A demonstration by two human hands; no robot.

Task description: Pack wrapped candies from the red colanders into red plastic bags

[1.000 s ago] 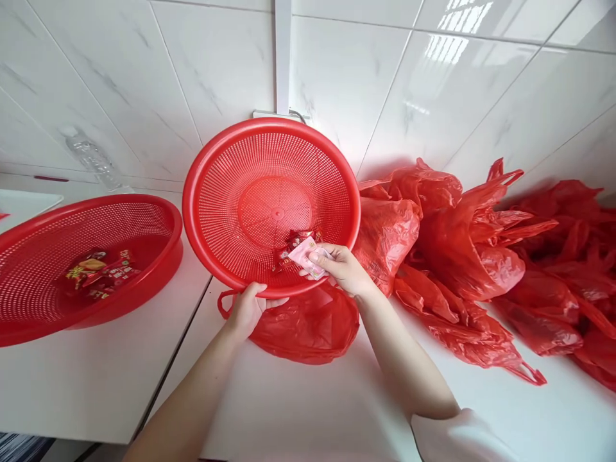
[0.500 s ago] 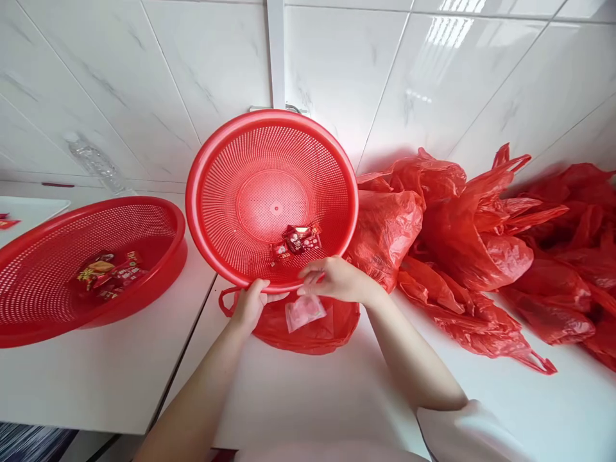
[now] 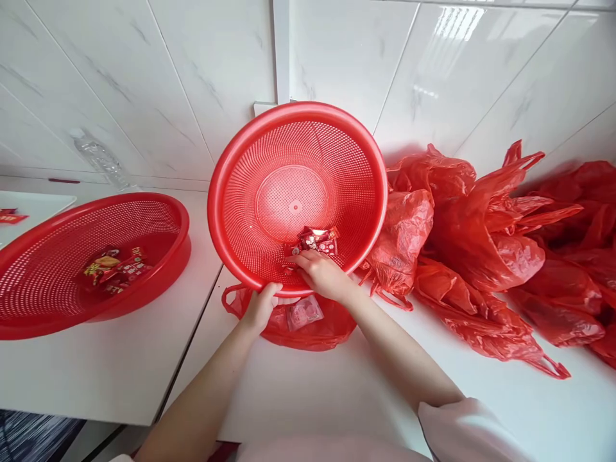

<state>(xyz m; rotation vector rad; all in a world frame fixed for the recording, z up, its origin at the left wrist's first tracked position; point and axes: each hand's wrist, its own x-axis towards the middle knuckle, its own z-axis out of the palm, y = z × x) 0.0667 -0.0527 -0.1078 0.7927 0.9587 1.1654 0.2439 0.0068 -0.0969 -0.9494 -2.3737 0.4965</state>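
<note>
Holding up one red basket [image 3: 216, 199], tilted mouth toward the wearer: left hand [image 3: 262, 308], closed on the near rim, thumb above and fingers below — apparently to steady the tilt and keep the inside in reach. Right hand [image 3: 320, 273]: inside that basket, fingers partly curled at the wrapped packets [image 3: 321, 239]; whether it grips one, cannot tell. Said packets: gathered low against the near wall, presumably by the slope. Red bag [image 3: 308, 340]: mouth spread beneath the near rim, probably so placed to catch; one pink packet [image 3: 305, 312] lies in its opening. Second basket [image 3: 183, 237]: at left, several packets inside. Filled red bags [image 3: 481, 237]: bunched at right, near the wall. Surface: white table [image 3: 308, 391], dark seam running across. Room: marbled white tiles [image 3: 337, 51], a vertical trunking strip [image 3: 282, 51], a clear bottle [image 3: 103, 159] by the wall — window light reflected upper right.
</note>
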